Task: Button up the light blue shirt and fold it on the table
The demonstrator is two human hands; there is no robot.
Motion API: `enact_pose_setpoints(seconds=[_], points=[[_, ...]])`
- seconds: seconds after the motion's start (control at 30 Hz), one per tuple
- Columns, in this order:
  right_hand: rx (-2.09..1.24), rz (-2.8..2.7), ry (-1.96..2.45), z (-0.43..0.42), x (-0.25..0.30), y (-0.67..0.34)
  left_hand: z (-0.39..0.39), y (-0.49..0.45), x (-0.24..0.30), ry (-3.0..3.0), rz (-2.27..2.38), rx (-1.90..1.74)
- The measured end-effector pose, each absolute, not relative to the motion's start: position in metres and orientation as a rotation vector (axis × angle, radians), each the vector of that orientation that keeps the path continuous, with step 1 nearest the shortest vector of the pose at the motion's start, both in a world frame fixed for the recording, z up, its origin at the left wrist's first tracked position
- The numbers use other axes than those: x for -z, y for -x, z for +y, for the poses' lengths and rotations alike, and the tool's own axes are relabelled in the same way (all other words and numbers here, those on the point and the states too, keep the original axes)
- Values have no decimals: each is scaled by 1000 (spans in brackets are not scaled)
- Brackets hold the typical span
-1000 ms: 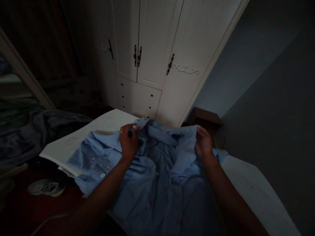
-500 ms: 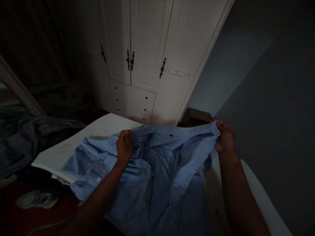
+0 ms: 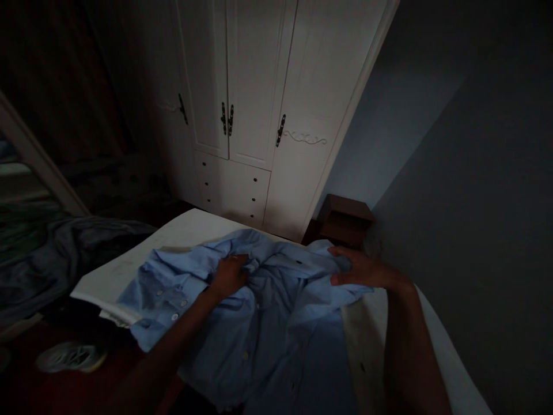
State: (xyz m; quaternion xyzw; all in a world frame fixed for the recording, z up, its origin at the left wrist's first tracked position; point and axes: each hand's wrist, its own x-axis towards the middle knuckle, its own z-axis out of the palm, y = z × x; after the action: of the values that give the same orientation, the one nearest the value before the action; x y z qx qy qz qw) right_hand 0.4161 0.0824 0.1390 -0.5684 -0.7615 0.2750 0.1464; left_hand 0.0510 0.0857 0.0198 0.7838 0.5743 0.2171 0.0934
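A light blue button-up shirt (image 3: 263, 323) lies spread on a white mattress (image 3: 129, 259). My left hand (image 3: 228, 275) is closed on the cloth near the collar, at the shirt's upper middle. My right hand (image 3: 363, 270) lies on the shirt's upper right edge with its fingers stretched to the left, pressing the fabric down. One sleeve with buttons hangs over the mattress's left edge.
A white wardrobe (image 3: 259, 104) with dark handles and small drawers stands behind the mattress. A brown bedside box (image 3: 343, 219) sits by the blue-grey wall at right. Dark bedding (image 3: 52, 253) is piled at left, and a shoe (image 3: 71, 356) lies on the floor.
Both hands held the shirt's top edge up and pulled it apart; now they have lowered it onto the mattress. My right hand has gone from gripping to lying flat.
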Motion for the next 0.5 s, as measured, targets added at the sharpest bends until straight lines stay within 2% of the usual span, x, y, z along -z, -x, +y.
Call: enact_pose_setpoints(seconds=[0.13, 0.27, 0.37, 0.5], points=[[-777, -2399, 1832, 84, -125, -406, 98, -34, -47, -2347, 1600, -545], [-665, -2481, 1970, 80, -105, -392, 108, -5, -86, -2336, 1877, -685], [-474, -2470, 2005, 74, -101, -385, 116, 24, -127, -2266, 1953, -1033], [-239, -2322, 1984, 71, -124, -361, 129, 60, -202, -2019, 1822, -1520]])
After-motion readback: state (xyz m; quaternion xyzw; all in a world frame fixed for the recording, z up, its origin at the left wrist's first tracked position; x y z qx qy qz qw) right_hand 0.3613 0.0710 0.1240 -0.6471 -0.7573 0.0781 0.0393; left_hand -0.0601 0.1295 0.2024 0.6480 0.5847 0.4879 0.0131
